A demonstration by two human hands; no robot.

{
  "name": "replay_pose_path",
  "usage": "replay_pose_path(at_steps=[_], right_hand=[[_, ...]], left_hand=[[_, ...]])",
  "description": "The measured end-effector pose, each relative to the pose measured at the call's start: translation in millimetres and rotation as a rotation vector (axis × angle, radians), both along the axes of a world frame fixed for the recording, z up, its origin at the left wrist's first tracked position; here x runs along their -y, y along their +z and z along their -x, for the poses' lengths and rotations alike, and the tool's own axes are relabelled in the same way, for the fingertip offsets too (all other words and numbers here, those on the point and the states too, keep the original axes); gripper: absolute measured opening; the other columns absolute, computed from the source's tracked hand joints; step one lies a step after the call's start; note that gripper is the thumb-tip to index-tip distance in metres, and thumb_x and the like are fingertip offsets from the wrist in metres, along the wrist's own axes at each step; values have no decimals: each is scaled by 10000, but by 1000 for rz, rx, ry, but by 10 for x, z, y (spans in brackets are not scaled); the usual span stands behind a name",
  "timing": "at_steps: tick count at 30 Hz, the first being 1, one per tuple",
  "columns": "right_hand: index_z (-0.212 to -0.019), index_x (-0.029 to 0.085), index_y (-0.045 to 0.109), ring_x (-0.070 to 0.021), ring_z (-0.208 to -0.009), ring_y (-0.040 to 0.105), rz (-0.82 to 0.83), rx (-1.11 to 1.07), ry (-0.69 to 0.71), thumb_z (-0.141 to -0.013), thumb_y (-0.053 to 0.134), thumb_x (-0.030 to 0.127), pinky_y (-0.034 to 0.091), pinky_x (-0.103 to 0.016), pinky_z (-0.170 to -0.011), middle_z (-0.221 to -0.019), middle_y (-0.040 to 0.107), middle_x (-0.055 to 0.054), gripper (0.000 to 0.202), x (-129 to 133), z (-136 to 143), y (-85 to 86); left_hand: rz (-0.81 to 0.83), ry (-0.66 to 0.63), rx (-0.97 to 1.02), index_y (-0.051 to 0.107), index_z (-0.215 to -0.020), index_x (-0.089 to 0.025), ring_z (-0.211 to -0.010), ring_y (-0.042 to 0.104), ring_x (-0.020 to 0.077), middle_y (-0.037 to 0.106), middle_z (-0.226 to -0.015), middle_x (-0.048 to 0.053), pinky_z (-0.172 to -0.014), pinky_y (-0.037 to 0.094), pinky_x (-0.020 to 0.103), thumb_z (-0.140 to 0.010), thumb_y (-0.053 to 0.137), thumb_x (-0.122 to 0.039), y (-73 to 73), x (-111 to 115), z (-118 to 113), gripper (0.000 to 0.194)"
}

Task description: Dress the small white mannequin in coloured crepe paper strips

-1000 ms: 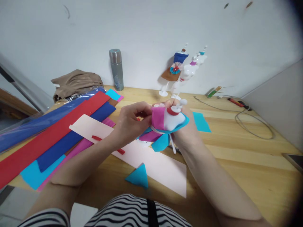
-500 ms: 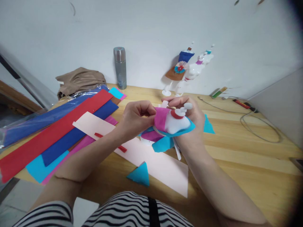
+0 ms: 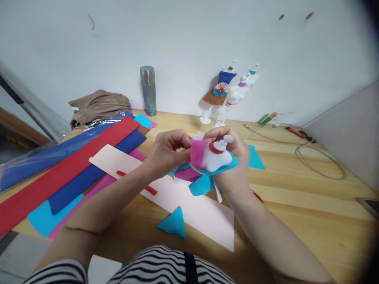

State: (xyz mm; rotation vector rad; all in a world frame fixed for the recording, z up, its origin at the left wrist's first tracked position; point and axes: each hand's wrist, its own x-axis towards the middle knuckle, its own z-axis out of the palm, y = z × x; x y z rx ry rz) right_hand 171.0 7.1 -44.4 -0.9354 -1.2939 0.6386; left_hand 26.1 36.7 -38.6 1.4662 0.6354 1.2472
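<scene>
A small white mannequin (image 3: 218, 159) lies tilted between my hands above the table, its neck end toward the right. It wears a red neck band (image 3: 215, 148), a magenta piece (image 3: 197, 153) across the body and turquoise material (image 3: 202, 185) along its side and below. With thumb and forefinger, my left hand (image 3: 168, 152) pinches the magenta piece's left edge. My right hand (image 3: 238, 157) supports the mannequin from behind; some of its fingers are hidden. Under my hands is a pale pink strip (image 3: 213, 219), with a turquoise triangle (image 3: 174, 224) in front of it.
Red (image 3: 68, 169), blue and other coloured strips overlap at left, near a brown cloth (image 3: 100, 104). A steel flask (image 3: 148, 92) and small mannequins, one dressed (image 3: 215, 96), stand by the wall. A grey cable (image 3: 314, 167) and a green tube (image 3: 268, 119) lie at right.
The camera view has shifted slightly, so the background sits a little lower and farther left. Both hands keep the same hold on the mannequin and its magenta piece.
</scene>
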Motion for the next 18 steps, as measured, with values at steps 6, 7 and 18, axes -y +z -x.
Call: replay_pose_path(at_steps=[6,7,18], right_hand=[[-982,287,644,-191,-693,622,72,-112,45,-810,747,284,527,-359,-683,-744,667,15,200,45,18,11],[-998,297,647,-199,-687,630,81,-123,54,-820,752,302,529,-362,-663,-750,681,7,207,37,11,-6],[-1092,301,702,-271,-996,748,-17,-32,116,-827,755,277,613,-436,-834,-1048,786,-45,271,-75,-154,-207]], left_hand=[[12,52,-28,565,-596,-152,-604,523,87,564,-607,-33,-556,427,213,-579,958,-322,-46,-35,27,428],[12,62,-28,568,-599,-150,-592,519,83,556,-599,-37,-548,424,210,-583,956,-319,-62,-53,34,424],[47,163,29,575,-607,-150,-571,531,84,563,-581,-42,-534,454,207,-580,907,-262,-175,-214,41,352]])
